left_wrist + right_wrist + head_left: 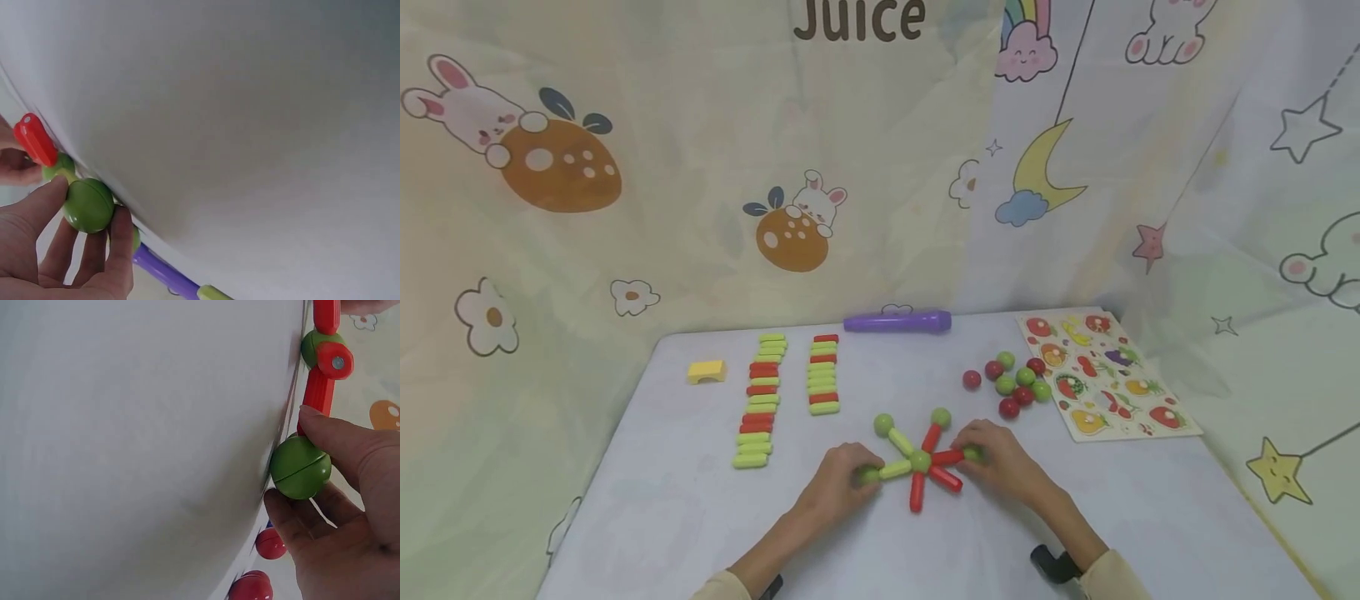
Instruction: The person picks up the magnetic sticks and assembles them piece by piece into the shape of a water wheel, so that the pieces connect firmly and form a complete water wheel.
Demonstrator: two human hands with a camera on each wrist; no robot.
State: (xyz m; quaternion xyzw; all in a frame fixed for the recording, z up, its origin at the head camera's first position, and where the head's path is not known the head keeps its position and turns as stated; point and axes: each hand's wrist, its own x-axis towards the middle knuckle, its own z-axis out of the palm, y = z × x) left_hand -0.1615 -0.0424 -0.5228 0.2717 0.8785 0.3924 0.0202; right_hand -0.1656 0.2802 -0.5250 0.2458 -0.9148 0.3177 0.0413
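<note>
- A star of six rods around a green hub ball (921,459) is assembled at table centre; four spokes are capped, two red rods (931,485) at 5 and 6 o'clock are uncapped.
- A green end ball (88,205) is pinched by the left hand (838,485) at 9 o'clock; another green ball (300,467) by the right hand (1000,461) at 3 o'clock.
- Spare balls (1017,383) lie at 2 o'clock, stacked rods (760,400) at 10 o'clock; the near table edge (625,533) at 6 o'clock offers open room.

**Soft, even light; wrist views close and tilted**

We see the head view evenly lit and rather pale, with washed-out colours. Shadows are faint: only a soft smudge under the hands on the white table (662,500). We notice no hard glare. The backdrop curtain (700,208) bends towards the edges, a wide-lens effect. In both wrist views the table fills the frame as a grey-white gradient, and distant things look soft.
</note>
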